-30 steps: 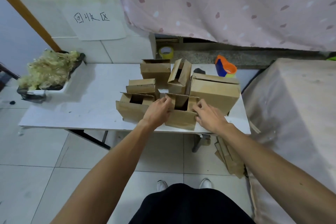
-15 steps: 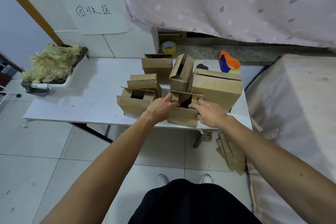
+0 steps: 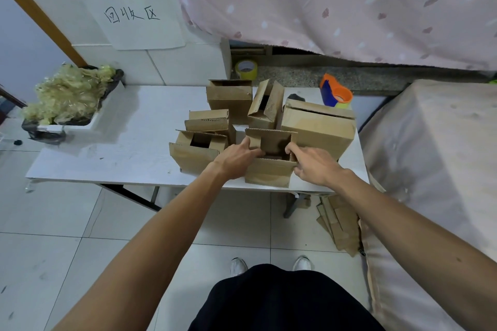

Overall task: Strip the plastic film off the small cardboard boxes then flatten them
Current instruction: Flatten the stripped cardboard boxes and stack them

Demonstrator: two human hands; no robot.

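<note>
Head view: small open-topped cardboard box (image 3: 269,173) at front edge of counter (image 3: 121,148), centre-right of frame. Left hand (image 3: 234,160) pinches its left flap; right hand (image 3: 313,166) hooks fingers over right wall. Best: skew walls opposite ways, press flat along creases, clear of larger box (image 3: 320,126) behind.

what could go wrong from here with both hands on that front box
The front box sits right at the near edge of the table, so pulling with the left hand and right hand may slide it off. The open box on its left and the large box on its right stand very close and could get knocked.
</note>
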